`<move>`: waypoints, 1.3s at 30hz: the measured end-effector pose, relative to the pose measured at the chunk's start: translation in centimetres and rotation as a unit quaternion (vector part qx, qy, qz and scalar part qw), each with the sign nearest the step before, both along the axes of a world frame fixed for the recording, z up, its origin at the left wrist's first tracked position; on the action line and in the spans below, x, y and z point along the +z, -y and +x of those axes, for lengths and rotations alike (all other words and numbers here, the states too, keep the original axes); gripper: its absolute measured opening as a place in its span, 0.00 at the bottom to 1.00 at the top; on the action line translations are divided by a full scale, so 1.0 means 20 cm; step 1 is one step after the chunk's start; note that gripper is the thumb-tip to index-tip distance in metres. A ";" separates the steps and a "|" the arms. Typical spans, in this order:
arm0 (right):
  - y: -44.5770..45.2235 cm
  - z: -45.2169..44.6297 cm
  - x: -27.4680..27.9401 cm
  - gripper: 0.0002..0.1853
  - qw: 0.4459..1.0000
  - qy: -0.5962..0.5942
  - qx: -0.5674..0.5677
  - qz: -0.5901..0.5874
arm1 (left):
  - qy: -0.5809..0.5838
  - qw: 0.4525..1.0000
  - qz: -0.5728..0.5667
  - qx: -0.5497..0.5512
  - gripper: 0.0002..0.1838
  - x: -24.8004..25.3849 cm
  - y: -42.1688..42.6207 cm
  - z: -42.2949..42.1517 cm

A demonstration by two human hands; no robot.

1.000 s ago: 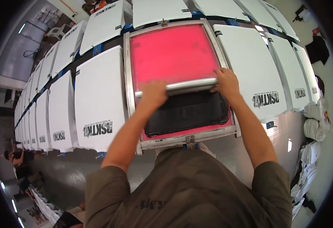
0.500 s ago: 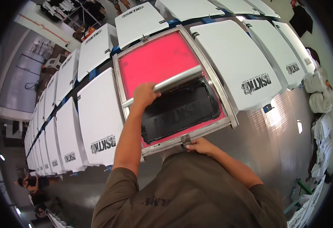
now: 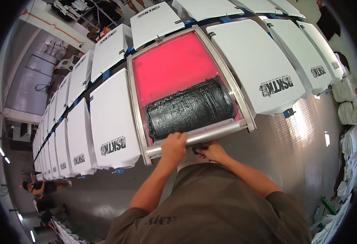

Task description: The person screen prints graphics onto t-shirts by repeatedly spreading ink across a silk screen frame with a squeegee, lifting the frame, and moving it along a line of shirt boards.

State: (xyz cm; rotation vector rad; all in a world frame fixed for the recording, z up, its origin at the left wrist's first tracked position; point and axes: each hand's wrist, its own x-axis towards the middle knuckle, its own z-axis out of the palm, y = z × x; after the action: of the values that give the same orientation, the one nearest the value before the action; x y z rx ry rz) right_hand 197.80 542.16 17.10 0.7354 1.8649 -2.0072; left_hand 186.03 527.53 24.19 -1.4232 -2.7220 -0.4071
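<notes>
A screen-printing frame [image 3: 248,116] with a pink mesh [image 3: 168,65] lies in front of me. My left hand [image 3: 174,147] is wrapped round a long metal squeegee [image 3: 213,132], which rests along the frame's near end. Beyond it, a thick, ridged patch of black ink [image 3: 188,109] covers the nearer part of the mesh. Just below the frame's near edge, my right hand [image 3: 213,152] has its fingers curled on a small dark handle [image 3: 195,151], mostly hidden by the fingers.
White shirts on boards stand in rows on both sides, such as the left shirt [image 3: 112,118] and the right shirt [image 3: 254,65], several with black prints. Blue levers [image 3: 288,113] stick out at board ends. A person [image 3: 38,187] is at the far lower left.
My left hand has pulled the squeegee from mid-screen to the near end, leaving thick black ink over the previously thinly coated area. My right hand stays by the near edge, fingers now more curled.
</notes>
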 end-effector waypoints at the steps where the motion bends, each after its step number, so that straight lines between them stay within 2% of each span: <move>1: 0.00 0.00 0.02 0.13 1.000 -0.013 0.010 0.017 | 0.029 0.998 -0.048 0.015 0.11 0.05 -0.03 -0.08; 2: 0.01 0.01 -0.04 0.13 0.999 0.001 0.025 0.025 | 0.062 0.996 -0.063 0.011 0.11 0.12 -0.05 -0.16; 4: 0.01 0.03 0.00 0.13 0.999 0.005 0.028 0.022 | 0.132 0.988 -0.071 0.035 0.12 0.24 -0.14 -0.30; 6: 0.00 0.04 0.04 0.13 1.000 0.003 0.023 0.019 | 0.089 0.993 -0.066 0.030 0.13 0.23 -0.20 -0.46; 7: 0.00 0.04 0.03 0.13 0.999 0.005 0.023 0.023 | 0.058 0.996 -0.049 0.043 0.17 0.21 -0.24 -0.54; 9: 0.01 0.06 -0.01 0.13 1.000 -0.012 0.007 0.018 | 0.044 0.997 -0.053 0.027 0.19 0.14 -0.30 -0.72; 10: 0.00 0.06 -0.01 0.16 0.995 -0.015 0.049 0.081 | 0.063 0.992 -0.106 0.037 0.22 0.17 -0.33 -0.76; 11: -0.02 0.05 0.02 0.16 0.995 -0.013 0.052 0.087 | 0.065 0.992 -0.099 0.039 0.22 0.16 -0.33 -0.80; 14: -0.10 0.03 0.16 0.19 0.925 -0.007 0.210 0.318 | 0.092 0.987 -0.127 0.020 0.27 0.20 -0.28 -0.91; 16: -0.24 0.01 0.24 0.20 0.934 0.015 0.269 0.235 | 0.127 0.982 -0.123 0.061 0.27 0.21 -0.14 -0.99; 17: -0.33 0.01 0.28 0.22 0.966 0.009 0.211 0.146 | 0.108 0.984 -0.112 0.090 0.28 0.25 -0.06 -0.99; 18: -0.41 0.01 0.36 0.23 0.978 -0.006 0.104 0.180 | 0.089 0.984 -0.101 0.118 0.29 0.30 0.02 -0.98; 19: -0.50 0.01 0.41 0.24 0.978 -0.022 -0.006 0.209 | 0.048 0.988 -0.043 0.142 0.30 0.25 0.12 -0.99; 20: -0.60 0.01 0.40 0.26 0.940 -0.043 -0.064 0.333 | 0.008 0.987 0.014 0.163 0.30 0.17 0.22 -0.99; 21: -0.70 0.01 0.35 0.28 0.883 -0.060 -0.121 0.450 | 0.028 0.982 0.046 0.182 0.30 0.08 0.31 -1.01; 22: -0.80 0.00 0.29 0.30 0.839 -0.020 -0.129 0.528 | 0.051 0.976 0.076 0.199 0.29 0.01 0.36 -1.01; 23: -0.88 0.00 0.21 0.32 0.788 0.022 -0.134 0.600 | 0.189 0.940 0.136 0.250 0.28 0.00 0.35 -0.99; 24: -0.97 -0.01 0.16 0.36 0.823 0.111 -0.099 0.548 | 0.322 0.879 0.190 0.296 0.27 0.00 0.34 -0.96; 25: -1.02 -0.01 0.07 0.38 0.894 0.094 -0.118 0.422 | 0.377 0.833 0.273 0.299 0.21 -0.18 0.40 -1.02; 26: -1.05 -0.01 0.00 0.40 0.945 0.073 -0.136 0.287 | 0.407 0.814 0.310 0.274 0.38 -0.29 0.43 -1.05; 27: -1.01 -0.02 0.01 0.41 0.961 0.060 -0.173 0.206 | 0.435 0.793 0.348 0.248 0.57 -0.36 0.45 -1.07; 29: -1.00 -0.03 -0.09 0.41 0.951 0.052 -0.205 0.227 | 0.436 0.788 0.349 0.258 0.52 -0.45 0.51 -1.10; 30: -0.98 -0.04 -0.04 0.39 0.945 0.049 -0.229 0.229 | 0.435 0.789 0.353 0.253 0.51 -0.41 0.48 -1.09; 31: -0.98 -0.02 0.02 0.36 0.943 0.061 -0.232 0.229 | 0.460 0.759 0.383 0.256 0.49 -0.37 0.47 -1.06; 33: -1.01 0.02 0.09 0.31 0.934 0.059 -0.267 0.232 | 0.477 0.736 0.383 0.291 0.38 -0.10 0.32 -0.93; 34: -1.06 0.05 0.13 0.31 0.933 0.056 -0.274 0.227 | 0.460 0.757 0.360 0.292 0.48 -0.05 0.27 -0.90; 36: -1.18 0.17 0.21 0.31 0.942 0.059 -0.272 0.188 | 0.454 0.777 0.350 0.261 0.46 0.02 0.13 -0.84; 39: -1.52 0.39 0.12 0.30 0.940 0.015 -0.301 0.162 | 0.403 0.802 0.367 0.243 0.43 0.00 -0.24 -0.75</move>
State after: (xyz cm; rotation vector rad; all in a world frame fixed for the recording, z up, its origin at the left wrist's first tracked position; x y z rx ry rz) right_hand 205.54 572.59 19.47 1.5825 2.1649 -1.9930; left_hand 171.12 532.27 24.21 -0.3229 -2.6778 -2.0947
